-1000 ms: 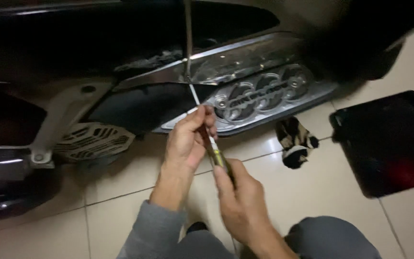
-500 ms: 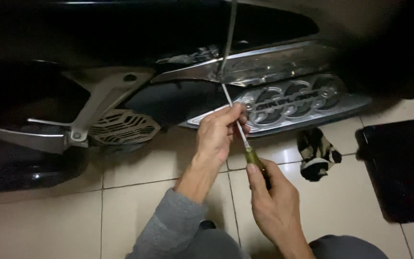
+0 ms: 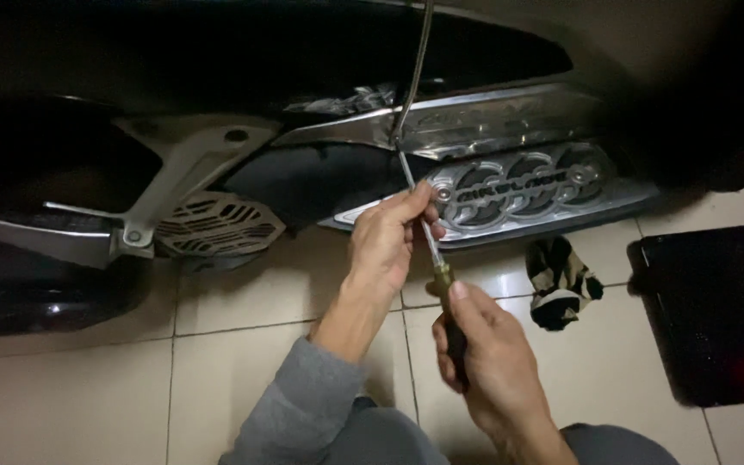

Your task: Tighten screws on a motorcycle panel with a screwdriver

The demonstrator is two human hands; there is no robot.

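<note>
Right hand [image 3: 486, 357] nearest, closed around the dark handle of a long steel-shafted screwdriver [image 3: 437, 263]. Shaft runs up and slightly left, away from the person. Left hand [image 3: 389, 237] pinches mid-shaft. Tip meets the scooter's chrome side panel [image 3: 510, 116] above the tiled floor.

View shifted left, footrest bracket [image 3: 165, 194] and vent grille [image 3: 217, 226] now fuller in frame, dark mat [image 3: 716, 310] partly cut off

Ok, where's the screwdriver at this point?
Head view, centre: the screwdriver slants up from the right hand, which holds its handle, past the left hand steadying the shaft, its tip at the scooter's chrome trim.
</note>
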